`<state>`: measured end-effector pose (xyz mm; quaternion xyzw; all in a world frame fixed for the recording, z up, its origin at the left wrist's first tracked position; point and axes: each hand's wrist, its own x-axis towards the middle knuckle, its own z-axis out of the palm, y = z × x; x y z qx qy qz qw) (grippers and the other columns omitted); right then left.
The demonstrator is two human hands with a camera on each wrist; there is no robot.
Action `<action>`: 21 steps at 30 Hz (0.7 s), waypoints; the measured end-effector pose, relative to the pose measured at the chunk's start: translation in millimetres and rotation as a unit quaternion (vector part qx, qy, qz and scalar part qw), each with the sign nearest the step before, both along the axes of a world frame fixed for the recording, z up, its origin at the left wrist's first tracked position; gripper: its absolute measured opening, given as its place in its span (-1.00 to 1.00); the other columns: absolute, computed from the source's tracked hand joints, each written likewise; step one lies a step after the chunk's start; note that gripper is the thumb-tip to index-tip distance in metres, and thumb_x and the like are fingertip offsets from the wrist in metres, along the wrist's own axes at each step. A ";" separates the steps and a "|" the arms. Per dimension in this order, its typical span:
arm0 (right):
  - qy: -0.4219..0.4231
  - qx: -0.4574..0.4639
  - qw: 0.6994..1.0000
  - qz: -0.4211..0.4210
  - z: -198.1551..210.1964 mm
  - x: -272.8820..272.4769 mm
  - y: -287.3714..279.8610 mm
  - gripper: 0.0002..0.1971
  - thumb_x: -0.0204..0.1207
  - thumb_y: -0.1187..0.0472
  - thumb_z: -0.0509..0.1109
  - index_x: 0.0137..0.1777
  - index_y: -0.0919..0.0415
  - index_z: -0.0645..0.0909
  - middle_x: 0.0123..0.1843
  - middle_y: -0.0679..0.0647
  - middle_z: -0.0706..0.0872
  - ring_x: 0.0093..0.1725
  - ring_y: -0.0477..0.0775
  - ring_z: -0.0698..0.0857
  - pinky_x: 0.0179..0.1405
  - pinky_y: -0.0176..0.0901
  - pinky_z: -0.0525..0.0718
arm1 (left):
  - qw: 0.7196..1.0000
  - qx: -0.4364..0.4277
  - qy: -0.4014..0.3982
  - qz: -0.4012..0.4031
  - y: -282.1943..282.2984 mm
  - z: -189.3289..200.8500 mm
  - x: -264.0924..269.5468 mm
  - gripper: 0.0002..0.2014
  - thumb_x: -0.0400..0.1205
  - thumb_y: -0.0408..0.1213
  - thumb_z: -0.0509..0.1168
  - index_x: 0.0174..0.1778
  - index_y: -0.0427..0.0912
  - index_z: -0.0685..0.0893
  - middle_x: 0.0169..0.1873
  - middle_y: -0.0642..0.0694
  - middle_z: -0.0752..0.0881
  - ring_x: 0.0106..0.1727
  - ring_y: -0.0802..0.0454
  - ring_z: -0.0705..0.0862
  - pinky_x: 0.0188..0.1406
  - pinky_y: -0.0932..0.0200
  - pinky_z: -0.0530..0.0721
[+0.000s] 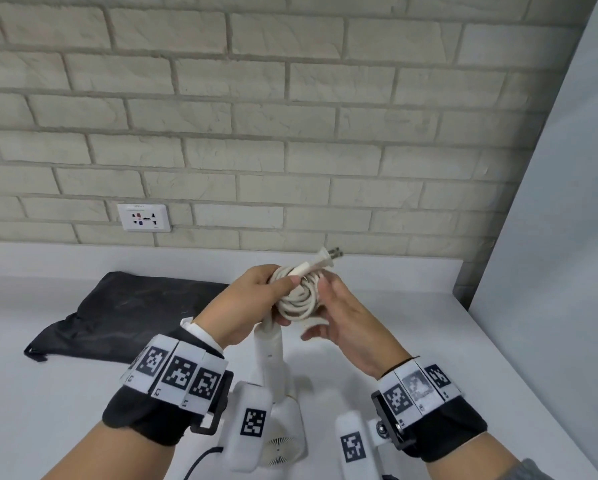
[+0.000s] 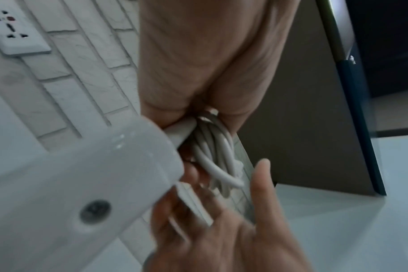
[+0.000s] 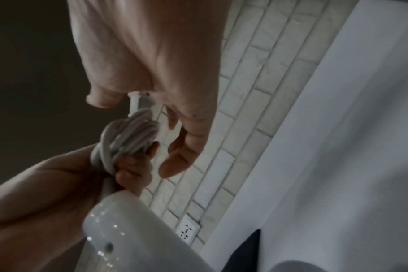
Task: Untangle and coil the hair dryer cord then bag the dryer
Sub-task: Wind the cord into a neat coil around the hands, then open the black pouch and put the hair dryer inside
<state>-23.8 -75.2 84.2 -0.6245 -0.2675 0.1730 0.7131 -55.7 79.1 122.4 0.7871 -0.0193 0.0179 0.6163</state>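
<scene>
The white hair dryer (image 1: 283, 434) hangs low in front of me, its handle (image 1: 271, 355) pointing up into my hands. My left hand (image 1: 273, 292) grips the coiled white cord (image 1: 299, 299) above the handle, thumb pressed on the plug end. The plug (image 1: 328, 258) sticks out up and to the right. My right hand (image 1: 325, 306) lies beside the coil with relaxed, spread fingers, holding nothing. In the left wrist view the coil (image 2: 212, 152) sits below my palm. In the right wrist view the coil (image 3: 128, 134) lies between both hands. The black bag (image 1: 128, 313) lies flat to the left.
All of this is above a white counter (image 1: 412, 306) against a pale brick wall. A wall socket (image 1: 144, 218) sits low on the wall at the left. A grey panel (image 1: 550, 237) bounds the counter on the right.
</scene>
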 end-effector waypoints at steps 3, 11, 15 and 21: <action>-0.081 -0.217 0.972 0.030 -22.9 -5.0 -3.4 -0.28 0.24 -0.15 0.52 0.39 -0.08 0.33 0.20 -0.05 0.55 0.17 -0.05 0.56 0.02 -0.24 0.61 | 0.994 -0.096 0.011 0.041 2.8 1.6 -1.8 -0.83 0.66 -0.28 0.18 -0.16 -0.25 0.61 -0.38 -0.12 0.65 -0.56 0.11 0.65 -0.51 0.28 0.66; -0.251 -0.422 0.871 0.009 -50.4 -21.4 38.1 -0.79 0.39 -0.03 0.38 -0.09 -0.09 0.39 -0.12 0.04 0.50 -0.08 0.14 0.53 -0.22 -0.11 0.44 | 0.991 -0.107 0.013 0.082 20.9 0.8 -16.3 -0.81 0.64 -0.22 0.22 -0.12 -0.29 0.62 -0.35 -0.13 0.64 -0.40 0.03 0.65 -0.42 0.23 0.71; -0.360 -0.502 0.786 -0.016 -41.9 -9.1 29.2 -0.65 0.44 0.16 0.37 0.22 0.07 0.46 0.00 0.03 0.63 0.05 0.18 0.62 -0.14 -0.09 0.47 | 0.992 -0.007 0.043 0.118 55.6 -19.5 -27.7 -0.74 0.60 -0.19 0.30 -0.01 -0.36 0.66 -0.27 -0.17 0.66 -0.32 0.04 0.63 -0.32 0.22 0.61; -0.387 -0.557 0.735 -0.003 -73.3 3.9 12.7 -0.68 0.46 0.32 0.24 0.16 0.01 0.60 0.09 0.09 0.58 0.04 0.26 0.63 -0.19 -0.12 0.38 | 0.963 0.032 0.265 0.036 56.1 -86.7 -31.6 -0.80 0.62 -0.31 0.27 0.00 -0.42 0.60 -0.29 -0.24 0.72 -0.49 0.08 0.72 -0.49 0.31 0.67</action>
